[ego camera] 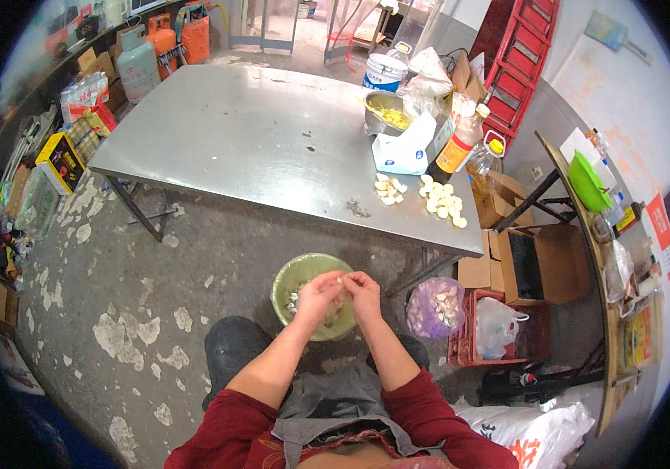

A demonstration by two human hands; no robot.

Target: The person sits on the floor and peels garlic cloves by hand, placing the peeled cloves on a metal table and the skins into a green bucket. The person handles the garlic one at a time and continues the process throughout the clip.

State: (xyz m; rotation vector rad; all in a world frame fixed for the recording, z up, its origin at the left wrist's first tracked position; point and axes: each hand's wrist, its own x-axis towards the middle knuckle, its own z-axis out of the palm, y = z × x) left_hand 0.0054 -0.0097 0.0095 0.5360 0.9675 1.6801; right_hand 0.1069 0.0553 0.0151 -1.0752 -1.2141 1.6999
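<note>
My left hand (318,296) and my right hand (364,293) meet above a green plastic basin (284,280) on the floor, their fingertips together on a small pale piece, likely a garlic clove (340,279). White scraps, apparently garlic skins (293,302), lie in the basin. A purple mesh bag of garlic (436,308) stands to the right of the basin. On the near right corner of the metal table (241,146) are a pile of peeled cloves (443,202) and, left of it, a smaller pile of cloves (389,189).
A tissue pack (402,153), a sauce bottle (458,146) and a steel bowl of yellow food (386,114) stand on the table's right side. A red crate (464,346) and cardboard boxes (514,267) are at the right. Gas cylinders (135,64) stand at the back left.
</note>
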